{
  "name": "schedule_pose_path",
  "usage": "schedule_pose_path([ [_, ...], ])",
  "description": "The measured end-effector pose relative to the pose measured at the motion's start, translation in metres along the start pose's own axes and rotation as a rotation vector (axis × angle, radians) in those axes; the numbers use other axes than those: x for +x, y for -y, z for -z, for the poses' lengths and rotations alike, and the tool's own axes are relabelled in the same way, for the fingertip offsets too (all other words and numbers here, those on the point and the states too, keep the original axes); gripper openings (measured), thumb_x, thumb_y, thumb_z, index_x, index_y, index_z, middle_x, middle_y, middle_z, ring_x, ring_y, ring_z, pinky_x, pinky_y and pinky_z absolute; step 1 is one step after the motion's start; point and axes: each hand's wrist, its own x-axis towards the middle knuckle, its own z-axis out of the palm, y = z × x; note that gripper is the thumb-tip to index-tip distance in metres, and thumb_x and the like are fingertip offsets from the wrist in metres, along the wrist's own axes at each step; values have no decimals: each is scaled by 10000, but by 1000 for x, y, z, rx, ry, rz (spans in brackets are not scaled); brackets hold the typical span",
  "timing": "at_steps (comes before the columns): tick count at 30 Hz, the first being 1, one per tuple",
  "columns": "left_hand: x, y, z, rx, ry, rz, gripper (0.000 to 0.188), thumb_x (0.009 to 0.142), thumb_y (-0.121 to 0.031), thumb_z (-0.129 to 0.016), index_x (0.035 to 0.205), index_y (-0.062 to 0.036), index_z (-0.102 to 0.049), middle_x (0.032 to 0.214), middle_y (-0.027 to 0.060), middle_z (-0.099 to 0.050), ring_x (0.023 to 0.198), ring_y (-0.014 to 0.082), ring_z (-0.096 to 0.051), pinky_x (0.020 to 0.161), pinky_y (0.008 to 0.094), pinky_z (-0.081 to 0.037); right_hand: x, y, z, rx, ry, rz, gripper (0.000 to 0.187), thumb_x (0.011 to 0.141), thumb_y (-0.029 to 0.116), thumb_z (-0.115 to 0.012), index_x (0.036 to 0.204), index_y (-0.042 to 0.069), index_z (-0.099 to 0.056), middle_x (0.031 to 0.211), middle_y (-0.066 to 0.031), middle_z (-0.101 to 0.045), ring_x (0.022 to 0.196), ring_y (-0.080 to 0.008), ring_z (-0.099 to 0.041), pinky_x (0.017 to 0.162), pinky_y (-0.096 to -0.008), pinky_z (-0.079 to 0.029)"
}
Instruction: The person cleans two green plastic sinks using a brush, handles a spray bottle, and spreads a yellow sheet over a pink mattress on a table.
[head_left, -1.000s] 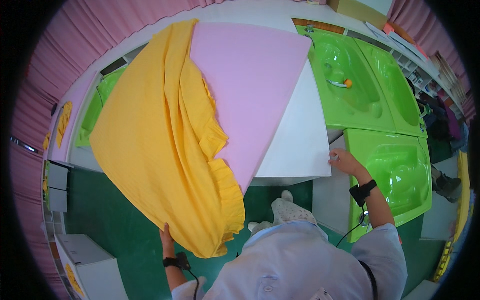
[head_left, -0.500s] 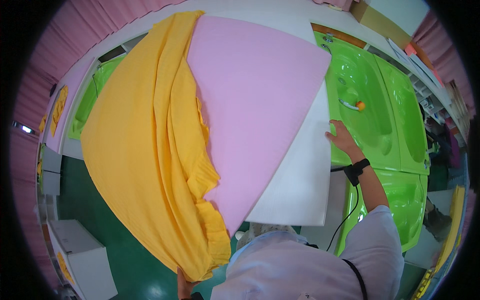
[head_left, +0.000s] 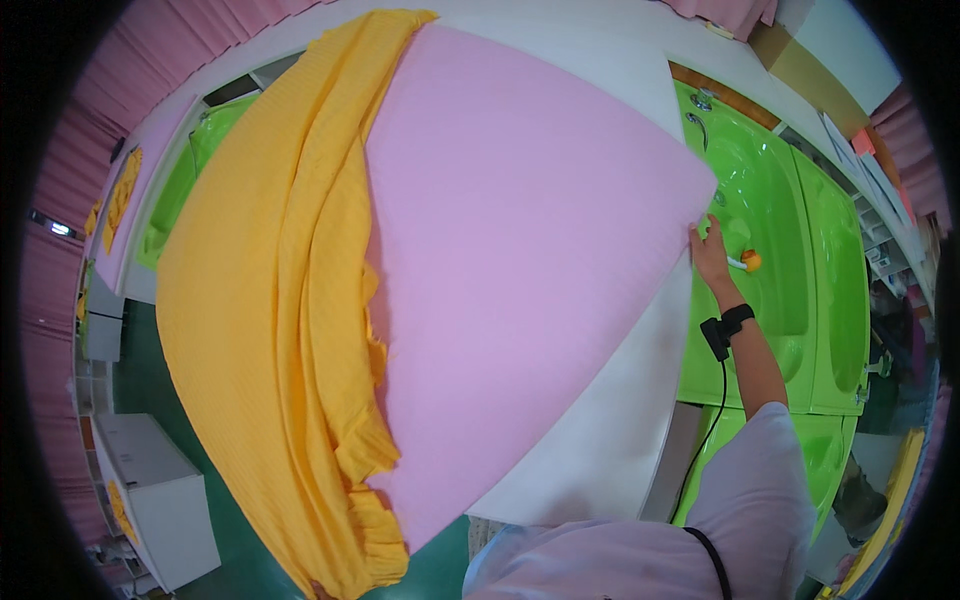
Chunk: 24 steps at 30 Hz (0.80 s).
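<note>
A large pink pad (head_left: 540, 220) lies across a white tabletop (head_left: 610, 430), its right corner reaching over the rim of a green tub. Bunched yellow fabric (head_left: 260, 280), with ruffled edging, covers the pad's left part. My right hand (head_left: 708, 258) is at the pad's right edge, its fingers closed against it near the corner. Only a bit of my left hand (head_left: 320, 591) shows at the lower rim of the picture, holding the bottom end of the yellow fabric; the rest of that hand is out of sight.
To the right stand glossy green tubs (head_left: 825, 290); an orange-ended shower head (head_left: 750, 260) lies in one. Another green tub (head_left: 185, 190) is at far left. A white cabinet (head_left: 170, 530) stands on the green floor, lower left. A black cable (head_left: 712, 430) hangs from my right wrist strap.
The pink pad's right corner has come nearer and rightward, out over the tub edge. My right hand has gone from the tabletop edge to the pad. My left hand has moved left with the fabric.
</note>
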Motion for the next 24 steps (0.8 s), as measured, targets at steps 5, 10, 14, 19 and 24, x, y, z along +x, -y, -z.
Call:
schedule_pose_path([
  [5,48,17,1,-452,-24,19,340,817,-336,-624,958,-26,-617,735,135,-576,619,225,-467,577,351,-462,38,-8,-4,295,16,-269,671,851,364,-548,1332,30,-219,1131,-211,-512,1005,-286,-528,857,-363,-419],
  [10,48,-3,-36,-884,330,725,561,838,-420,-555,1250,-73,-397,1183,157,-402,1046,295,-404,795,473,-410,48,-2,20,701,-41,-384,704,800,173,-647,1355,99,-220,1061,-134,-537,904,-189,-545,726,-307,-466],
  [14,76,64,-59,-1114,657,583,680,821,-481,-554,1326,-86,-329,1308,144,-352,1185,325,-349,881,513,-371,40,-20,11,765,12,-297,692,766,40,-640,1349,146,-283,1045,-106,-537,877,-186,-535,728,-298,-467],
  [19,69,27,-92,-1080,401,348,479,797,-251,-659,1214,-124,-461,949,157,-556,800,248,-514,690,415,-489,-20,-86,62,524,-81,-290,621,758,-27,-607,1300,150,-362,1021,-88,-543,831,-168,-533,668,-291,-479],
  [24,158,95,-38,-1215,561,-138,422,935,-217,-410,1323,-100,-291,1342,90,-343,1189,258,-380,1027,454,-251,-104,-81,55,735,-119,-457,611,771,-53,-584,1291,175,-359,919,-51,-552,676,-130,-500,550,-252,-444],
])
